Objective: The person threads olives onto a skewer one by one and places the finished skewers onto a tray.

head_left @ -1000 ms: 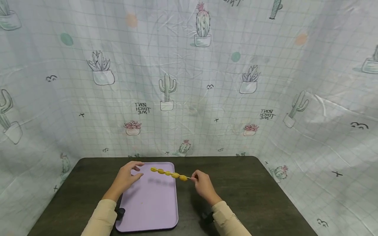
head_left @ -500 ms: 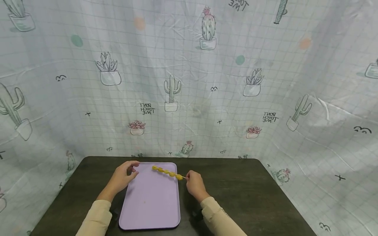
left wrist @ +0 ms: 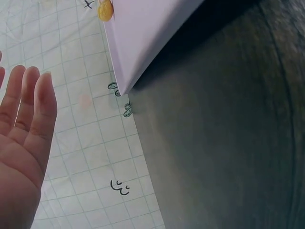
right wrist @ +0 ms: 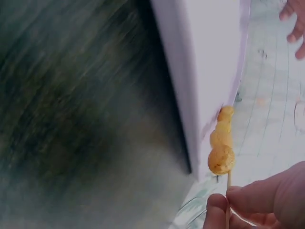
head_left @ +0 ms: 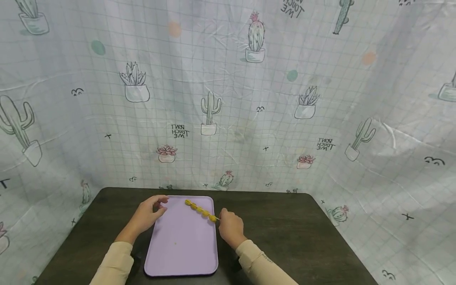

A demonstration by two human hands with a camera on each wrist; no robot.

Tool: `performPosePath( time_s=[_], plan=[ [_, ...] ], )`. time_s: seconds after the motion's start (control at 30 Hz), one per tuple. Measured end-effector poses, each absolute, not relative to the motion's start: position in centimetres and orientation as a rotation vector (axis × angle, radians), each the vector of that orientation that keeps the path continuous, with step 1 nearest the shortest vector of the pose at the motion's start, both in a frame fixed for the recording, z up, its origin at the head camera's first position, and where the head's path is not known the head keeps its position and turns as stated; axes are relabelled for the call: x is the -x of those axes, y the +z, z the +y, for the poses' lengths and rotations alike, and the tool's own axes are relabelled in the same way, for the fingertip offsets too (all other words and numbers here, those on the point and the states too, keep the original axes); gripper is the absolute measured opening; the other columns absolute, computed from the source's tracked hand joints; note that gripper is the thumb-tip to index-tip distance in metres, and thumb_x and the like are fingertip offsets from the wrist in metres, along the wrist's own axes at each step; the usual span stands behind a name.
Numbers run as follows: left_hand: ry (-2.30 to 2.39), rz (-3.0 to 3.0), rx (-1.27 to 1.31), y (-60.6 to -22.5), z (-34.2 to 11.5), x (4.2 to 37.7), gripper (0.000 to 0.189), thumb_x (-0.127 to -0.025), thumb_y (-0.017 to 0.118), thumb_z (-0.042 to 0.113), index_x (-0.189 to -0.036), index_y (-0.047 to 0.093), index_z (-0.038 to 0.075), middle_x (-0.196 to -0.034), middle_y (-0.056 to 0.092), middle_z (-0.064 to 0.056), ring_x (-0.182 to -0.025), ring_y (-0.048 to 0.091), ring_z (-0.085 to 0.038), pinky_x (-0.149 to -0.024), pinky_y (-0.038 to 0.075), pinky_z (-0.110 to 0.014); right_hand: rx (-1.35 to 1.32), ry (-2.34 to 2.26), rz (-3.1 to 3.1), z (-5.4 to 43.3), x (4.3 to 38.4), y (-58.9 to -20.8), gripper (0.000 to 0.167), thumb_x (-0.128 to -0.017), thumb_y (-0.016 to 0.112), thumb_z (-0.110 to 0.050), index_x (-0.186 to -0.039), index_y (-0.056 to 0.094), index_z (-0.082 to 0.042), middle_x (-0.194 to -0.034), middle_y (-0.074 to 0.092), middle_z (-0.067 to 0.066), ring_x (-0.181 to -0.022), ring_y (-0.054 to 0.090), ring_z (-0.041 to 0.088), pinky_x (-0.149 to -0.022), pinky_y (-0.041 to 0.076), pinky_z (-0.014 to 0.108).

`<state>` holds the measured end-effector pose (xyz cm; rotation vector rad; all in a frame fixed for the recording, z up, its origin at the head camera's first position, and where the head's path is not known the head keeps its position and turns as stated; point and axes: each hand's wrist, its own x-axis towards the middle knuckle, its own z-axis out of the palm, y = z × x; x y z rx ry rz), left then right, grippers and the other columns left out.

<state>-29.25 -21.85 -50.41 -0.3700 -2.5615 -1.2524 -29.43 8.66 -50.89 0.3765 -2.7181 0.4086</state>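
Note:
My right hand point(head_left: 231, 227) pinches the bare end of a thin skewer point(head_left: 205, 213) threaded with several yellow balls. Close up in the right wrist view, thumb and finger grip the wooden stick just behind the nearest ball point(right wrist: 221, 160). The balls lie over the far right part of a lilac tray point(head_left: 181, 253); whether they touch it I cannot tell. At the tray's far left edge is my left hand point(head_left: 144, 213), holding nothing, its fingers spread from the thumb. In the left wrist view its fingers point(left wrist: 45, 95) look straight.
The tray lies on a dark wooden table point(head_left: 285, 237). Behind and beside the table hangs a pale curtain point(head_left: 228, 118) with a grid and cactus prints.
My right hand has moved left and the skewer has come down toward the tray, tilting more steeply across it. My left hand has drawn slightly left, away from the skewer.

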Motion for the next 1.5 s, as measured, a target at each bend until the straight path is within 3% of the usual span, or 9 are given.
performPosePath(
  time_s=[0.13,0.3,0.53,0.9,1.13,1.5],
  plan=[
    [-1.261,-2.567,0.366,-50.2,-21.9,29.2,0.039,-0.095,0.070,0.004,-0.133,0.062,0.005,-0.120,0.067,-0.011,-0.102,0.063,-0.026,-0.086,0.052,-0.047,-0.410,0.556,-2.849,7.3,28.5,-49.8,0.014,-0.086,0.073,0.000,-0.087,0.061,-0.006,-0.070,0.062,0.008,-0.058,0.060,0.023,-0.048,0.046,0.038],
    [-1.259,-2.574,0.366,-50.0,-22.1,29.1,0.038,-0.096,0.069,0.006,-0.133,0.062,0.006,-0.120,0.067,-0.010,-0.100,0.063,-0.024,-0.083,0.052,-0.045,-0.441,1.186,-2.961,4.7,26.8,-49.4,0.014,-0.088,0.068,0.007,-0.096,0.059,0.000,-0.074,0.061,0.006,-0.062,0.056,0.016,-0.053,0.047,0.031],
    [-1.284,-2.569,0.408,-50.3,-22.1,29.0,0.038,-0.096,0.068,0.005,-0.134,0.061,0.005,-0.120,0.068,-0.012,-0.100,0.063,-0.025,-0.079,0.053,-0.042,-0.281,1.885,-2.725,1.2,24.8,-50.7,0.017,-0.089,0.063,0.011,-0.097,0.051,0.004,-0.068,0.059,0.009,-0.054,0.054,0.013,-0.053,0.052,0.028],
    [-1.292,-2.586,0.376,-50.7,-22.7,28.7,0.039,-0.096,0.068,0.005,-0.135,0.061,0.005,-0.119,0.068,-0.014,-0.101,0.064,-0.028,-0.080,0.055,-0.043,-0.294,2.001,-2.622,-0.1,25.0,-52.0,0.021,-0.087,0.060,0.014,-0.090,0.047,-0.001,-0.067,0.058,0.007,-0.055,0.056,0.011,-0.053,0.052,0.025],
    [-1.319,-2.582,0.402,-50.8,-22.7,28.5,0.038,-0.096,0.068,0.003,-0.133,0.061,0.003,-0.117,0.068,-0.016,-0.100,0.066,-0.031,-0.080,0.056,-0.043,-0.198,2.016,-2.627,-0.6,24.8,-51.8,0.020,-0.083,0.059,0.018,-0.092,0.049,0.003,-0.069,0.060,0.011,-0.055,0.053,0.011,-0.052,0.049,0.024],
    [-1.291,-2.566,0.451,-51.2,-22.5,28.5,0.038,-0.095,0.068,0.001,-0.132,0.061,0.000,-0.114,0.069,-0.017,-0.093,0.066,-0.025,-0.072,0.054,-0.034,-0.136,2.014,-2.715,-0.7,24.8,-51.8,0.021,-0.086,0.062,0.015,-0.095,0.049,0.002,-0.072,0.062,0.011,-0.054,0.055,0.013,-0.056,0.054,0.030]
  ],
)
